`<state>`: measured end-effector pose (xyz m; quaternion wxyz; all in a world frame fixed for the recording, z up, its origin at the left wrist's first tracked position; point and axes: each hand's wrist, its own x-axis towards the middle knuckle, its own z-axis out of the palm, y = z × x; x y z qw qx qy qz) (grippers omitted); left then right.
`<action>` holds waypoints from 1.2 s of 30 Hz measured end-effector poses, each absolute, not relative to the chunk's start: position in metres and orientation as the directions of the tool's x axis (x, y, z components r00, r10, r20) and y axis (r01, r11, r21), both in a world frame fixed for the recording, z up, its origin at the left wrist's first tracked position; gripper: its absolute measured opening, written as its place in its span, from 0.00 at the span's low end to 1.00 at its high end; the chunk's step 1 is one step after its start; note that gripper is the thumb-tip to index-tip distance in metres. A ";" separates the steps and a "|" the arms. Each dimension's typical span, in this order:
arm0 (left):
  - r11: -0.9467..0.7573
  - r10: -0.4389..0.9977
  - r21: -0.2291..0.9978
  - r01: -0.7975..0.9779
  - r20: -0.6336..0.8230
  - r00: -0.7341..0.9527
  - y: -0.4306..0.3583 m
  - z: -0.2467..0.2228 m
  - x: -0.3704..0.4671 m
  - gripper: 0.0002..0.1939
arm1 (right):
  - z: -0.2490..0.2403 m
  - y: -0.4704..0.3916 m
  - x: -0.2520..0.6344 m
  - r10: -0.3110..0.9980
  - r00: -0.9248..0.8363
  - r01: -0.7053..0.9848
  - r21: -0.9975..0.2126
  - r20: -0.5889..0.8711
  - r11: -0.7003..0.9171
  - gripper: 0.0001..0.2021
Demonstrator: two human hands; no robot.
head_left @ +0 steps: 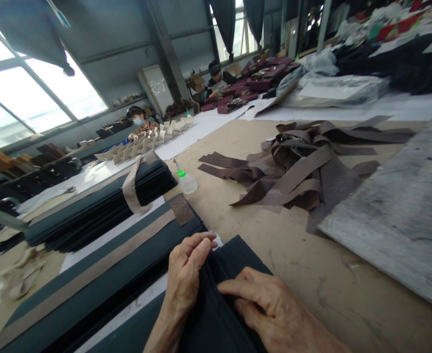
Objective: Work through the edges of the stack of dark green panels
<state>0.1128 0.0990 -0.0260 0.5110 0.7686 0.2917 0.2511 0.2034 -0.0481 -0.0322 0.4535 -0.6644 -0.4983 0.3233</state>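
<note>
In front of me lies a stack of dark blue-green fabric panels [216,314], its layers lifted along a fold between my hands. At the far end of the stack, my left hand [186,269] has its thumb and fingers closed on the edge of the layers. My right hand [275,304] reaches in from the right, thumb and index finger bent in on the panels' edges. Left of the hands is another dark stack [102,284] with a beige strip [91,274] along its top and a brown textured patch [181,211] at its end.
A green-capped squeeze bottle [187,182] stands beyond the stacks. Brown strips [300,171] lie tangled at the right, near a grey board [403,215]. Another dark stack [106,196] carries a curled beige strip [131,189]. Two people [146,125] sit across the table.
</note>
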 end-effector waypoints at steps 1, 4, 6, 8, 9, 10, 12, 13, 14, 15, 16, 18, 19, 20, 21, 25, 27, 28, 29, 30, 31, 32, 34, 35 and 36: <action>-0.308 0.703 0.933 0.185 0.092 0.705 0.099 -0.026 0.112 0.16 | -0.033 -0.048 0.203 0.956 0.291 0.381 -0.920 0.021 -0.096 0.24; -0.325 0.705 0.928 0.182 0.110 0.701 0.098 -0.026 0.112 0.16 | -0.036 -0.048 0.202 0.956 0.292 0.405 -0.909 0.023 -0.102 0.21; -0.340 0.726 0.916 0.216 0.109 0.679 0.097 -0.024 0.113 0.18 | -0.038 -0.048 0.200 0.954 0.296 0.402 -0.912 0.041 -0.086 0.19; -0.341 0.742 0.905 0.254 0.093 0.663 0.096 -0.023 0.114 0.20 | -0.040 -0.048 0.199 0.947 0.314 0.388 -0.920 0.072 -0.059 0.16; -0.326 0.745 0.907 0.268 0.072 0.663 0.096 -0.023 0.115 0.20 | -0.040 -0.048 0.198 0.943 0.323 0.370 -0.928 0.079 -0.049 0.15; -0.305 0.745 0.911 0.277 0.047 0.665 0.096 -0.023 0.115 0.20 | -0.040 -0.048 0.198 0.941 0.330 0.347 -0.937 0.077 -0.045 0.14; -0.272 0.743 0.919 0.285 0.012 0.670 0.096 -0.024 0.115 0.19 | -0.038 -0.048 0.199 0.941 0.337 0.303 -0.951 0.042 -0.066 0.12; -0.262 0.743 0.923 0.282 0.007 0.669 0.096 -0.024 0.115 0.19 | -0.037 -0.048 0.200 0.942 0.334 0.285 -0.955 0.016 -0.085 0.11; -0.253 0.745 0.928 0.275 0.005 0.667 0.096 -0.025 0.114 0.20 | -0.035 -0.048 0.201 0.944 0.329 0.272 -0.957 -0.002 -0.097 0.11; -0.243 0.748 0.932 0.269 0.004 0.663 0.096 -0.025 0.114 0.20 | -0.033 -0.048 0.202 0.945 0.326 0.268 -0.958 -0.013 -0.106 0.10; -0.234 0.750 0.936 0.262 0.003 0.661 0.096 -0.025 0.114 0.21 | -0.032 -0.048 0.203 0.946 0.324 0.266 -0.957 -0.024 -0.115 0.10; -0.217 0.753 0.943 0.251 -0.002 0.657 0.096 -0.025 0.114 0.21 | -0.030 -0.047 0.205 0.946 0.323 0.257 -0.958 -0.038 -0.127 0.13; -0.209 0.756 0.946 0.249 -0.005 0.654 0.096 -0.025 0.114 0.22 | -0.029 -0.047 0.205 0.944 0.326 0.249 -0.959 -0.047 -0.134 0.13; -0.206 0.757 0.947 0.246 -0.005 0.653 0.096 -0.025 0.114 0.22 | -0.029 -0.046 0.206 0.942 0.330 0.235 -0.962 -0.059 -0.142 0.14; -0.203 0.758 0.949 0.243 -0.005 0.652 0.096 -0.025 0.114 0.22 | -0.030 -0.046 0.206 0.941 0.332 0.220 -0.965 -0.067 -0.146 0.13; -0.219 0.753 0.950 0.225 0.018 0.658 0.096 -0.024 0.114 0.22 | -0.032 -0.047 0.204 0.941 0.332 0.184 -0.974 -0.067 -0.134 0.10; -0.224 0.752 0.950 0.218 0.026 0.659 0.096 -0.024 0.114 0.22 | -0.032 -0.046 0.204 0.938 0.339 0.177 -0.974 -0.074 -0.141 0.10; -0.220 0.753 0.951 0.216 0.025 0.658 0.096 -0.024 0.114 0.22 | -0.032 -0.046 0.204 0.936 0.341 0.171 -0.974 -0.084 -0.149 0.11; -0.214 0.754 0.953 0.215 0.021 0.657 0.096 -0.024 0.114 0.22 | -0.032 -0.046 0.204 0.935 0.343 0.163 -0.974 -0.093 -0.157 0.11; -0.210 0.754 0.954 0.214 0.019 0.656 0.096 -0.024 0.114 0.22 | -0.031 -0.045 0.204 0.933 0.345 0.153 -0.975 -0.100 -0.162 0.11; -0.208 0.754 0.955 0.210 0.020 0.656 0.095 -0.024 0.114 0.22 | -0.031 -0.044 0.204 0.932 0.346 0.145 -0.976 -0.104 -0.163 0.11; -0.207 0.754 0.956 0.207 0.021 0.657 0.095 -0.024 0.114 0.21 | -0.031 -0.044 0.204 0.933 0.345 0.139 -0.977 -0.104 -0.161 0.11; -0.204 0.754 0.957 0.205 0.020 0.657 0.095 -0.024 0.114 0.21 | -0.030 -0.043 0.204 0.934 0.342 0.134 -0.979 -0.100 -0.154 0.11; -0.200 0.754 0.958 0.206 0.016 0.657 0.095 -0.023 0.115 0.21 | -0.031 -0.043 0.204 0.935 0.342 0.138 -0.979 -0.093 -0.148 0.11; -0.198 0.754 0.958 0.207 0.014 0.657 0.095 -0.023 0.115 0.21 | -0.031 -0.044 0.204 0.935 0.344 0.147 -0.979 -0.085 -0.143 0.11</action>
